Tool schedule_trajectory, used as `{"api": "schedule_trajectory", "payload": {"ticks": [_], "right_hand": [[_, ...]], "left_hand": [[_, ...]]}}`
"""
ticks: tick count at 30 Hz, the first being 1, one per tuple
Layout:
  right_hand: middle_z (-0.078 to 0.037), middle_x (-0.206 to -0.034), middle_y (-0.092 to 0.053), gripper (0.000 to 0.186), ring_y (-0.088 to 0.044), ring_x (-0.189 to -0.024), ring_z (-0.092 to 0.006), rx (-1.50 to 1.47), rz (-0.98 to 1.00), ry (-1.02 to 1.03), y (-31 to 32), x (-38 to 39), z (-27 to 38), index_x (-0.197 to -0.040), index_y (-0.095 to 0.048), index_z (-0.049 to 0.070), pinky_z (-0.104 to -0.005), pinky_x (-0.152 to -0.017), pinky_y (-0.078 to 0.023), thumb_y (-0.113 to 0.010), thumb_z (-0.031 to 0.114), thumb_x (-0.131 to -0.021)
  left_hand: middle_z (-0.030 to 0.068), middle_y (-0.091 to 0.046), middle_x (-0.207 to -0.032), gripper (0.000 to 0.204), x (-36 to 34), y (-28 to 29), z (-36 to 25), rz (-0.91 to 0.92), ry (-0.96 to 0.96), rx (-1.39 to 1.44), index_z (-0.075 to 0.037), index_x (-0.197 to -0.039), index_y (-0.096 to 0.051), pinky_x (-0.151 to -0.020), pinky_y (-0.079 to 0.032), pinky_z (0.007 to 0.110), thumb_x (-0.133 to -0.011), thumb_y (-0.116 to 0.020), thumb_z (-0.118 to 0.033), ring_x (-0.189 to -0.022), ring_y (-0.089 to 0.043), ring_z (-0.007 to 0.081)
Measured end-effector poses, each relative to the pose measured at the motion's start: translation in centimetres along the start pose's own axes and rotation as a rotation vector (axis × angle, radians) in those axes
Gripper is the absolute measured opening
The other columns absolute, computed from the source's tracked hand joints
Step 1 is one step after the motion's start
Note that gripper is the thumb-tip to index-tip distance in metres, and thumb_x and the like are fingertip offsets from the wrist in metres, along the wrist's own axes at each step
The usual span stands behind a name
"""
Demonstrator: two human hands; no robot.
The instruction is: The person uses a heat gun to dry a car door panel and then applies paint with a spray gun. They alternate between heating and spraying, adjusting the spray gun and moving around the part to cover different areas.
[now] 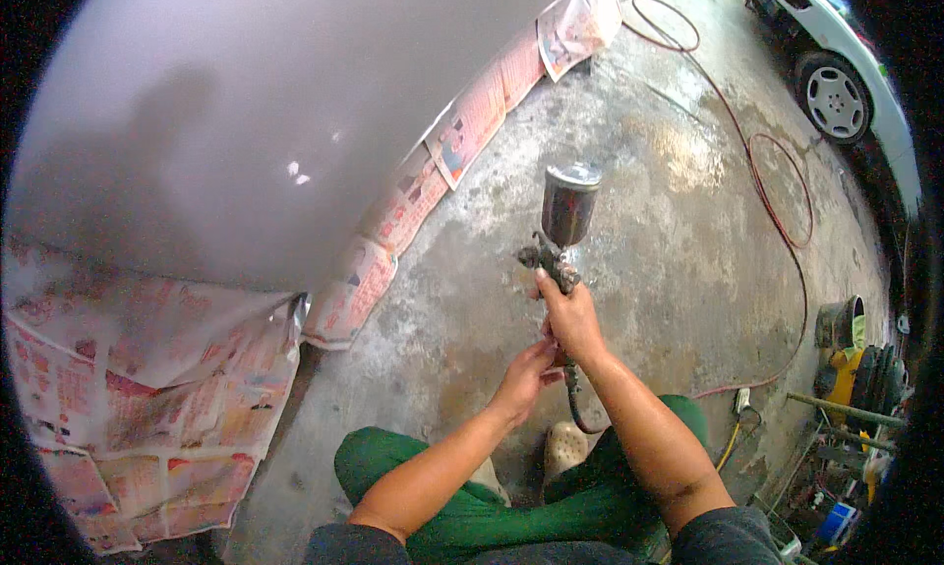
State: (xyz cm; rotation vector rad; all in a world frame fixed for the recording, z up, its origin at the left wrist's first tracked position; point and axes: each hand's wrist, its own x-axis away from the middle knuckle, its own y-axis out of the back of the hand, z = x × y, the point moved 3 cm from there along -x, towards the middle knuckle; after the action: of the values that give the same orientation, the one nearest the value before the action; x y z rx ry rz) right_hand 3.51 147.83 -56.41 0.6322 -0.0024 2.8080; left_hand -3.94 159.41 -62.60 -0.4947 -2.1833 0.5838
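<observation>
I hold a dark spray gun upright in front of me, with a metal cup on top. My right hand is closed around its handle. Just below, my left hand has its fingers pinched at the base of the handle, where a dark hose hangs down in a loop. To the left is a large smooth grey curved panel, edged with taped newspaper sheets. I am crouched in green trousers, and my pale perforated shoes show below the gun.
A white car stands at the upper right. A red hose snakes over the concrete floor. At the right lie a metal bucket, yellow-and-black equipment, metal bars and a yellow cord.
</observation>
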Motion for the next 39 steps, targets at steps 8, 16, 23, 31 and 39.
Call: {"api": "schedule_trajectory", "payload": {"ticks": [8,16,23,31,39], "right_hand": [[-0.011,-0.078,-0.065,0.042,-0.063,-0.074,-0.0235,0.332,-0.087,-0.106,-0.4,-2.9,-4.9,-0.112,-0.059,0.006,-0.0385,-0.07,-0.048,-0.061,0.043,-0.093],[-0.01,-0.078,-0.065,0.048,-0.062,-0.066,-0.0216,0.371,-0.091,-0.163,0.5,-2.8,-5.9,-0.113,-0.059,0.005,-0.0374,-0.06,-0.05,-0.063,0.047,-0.091],[-0.005,-0.071,-0.061,0.043,-0.051,-0.048,-0.0142,0.405,-0.03,-0.178,0.2,-2.8,-4.9,-0.099,-0.059,0.001,-0.0326,-0.045,-0.042,-0.063,0.044,-0.093],[-0.005,-0.072,-0.06,0.041,-0.056,-0.056,-0.0147,0.508,-0.127,0.016,0.4,-3.9,-6.5,-0.109,-0.057,0.003,-0.0329,-0.048,-0.043,-0.064,0.04,-0.093],[-0.009,-0.077,-0.063,0.042,-0.06,-0.062,-0.0192,0.564,-0.128,0.006,0.7,-2.9,-7.3,-0.117,-0.054,0.004,-0.0381,-0.056,-0.049,-0.063,0.037,-0.093]], "left_hand": [[0.002,-0.065,-0.111,0.028,-2.7,1.4,0.8,-0.032,0.061,-0.055,-0.011,-0.125,-0.055,-0.089,-0.046,0.034,-0.101,-0.05,-0.025,-0.103,-0.061,0.0155],[0.0018,-0.064,-0.106,0.024,-3.9,2.0,2.8,0.059,0.094,-0.116,-0.009,-0.12,-0.056,-0.086,-0.047,0.033,-0.102,-0.046,-0.019,-0.097,-0.06,0.0135],[-0.0005,-0.065,-0.105,0.025,-4.3,1.9,3.4,0.132,0.1,-0.053,-0.012,-0.121,-0.056,-0.085,-0.047,0.031,-0.1,-0.052,-0.024,-0.096,-0.06,0.013],[-0.0001,-0.064,-0.106,0.022,-4.8,1.9,3.7,0.11,0.138,-0.001,-0.01,-0.115,-0.059,-0.084,-0.046,0.03,-0.1,-0.048,-0.021,-0.098,-0.059,0.0119],[0.0004,-0.065,-0.107,0.022,-4.4,1.6,3.8,0.095,0.124,-0.074,-0.011,-0.118,-0.058,-0.082,-0.046,0.029,-0.101,-0.049,-0.022,-0.095,-0.06,0.0113]]}}
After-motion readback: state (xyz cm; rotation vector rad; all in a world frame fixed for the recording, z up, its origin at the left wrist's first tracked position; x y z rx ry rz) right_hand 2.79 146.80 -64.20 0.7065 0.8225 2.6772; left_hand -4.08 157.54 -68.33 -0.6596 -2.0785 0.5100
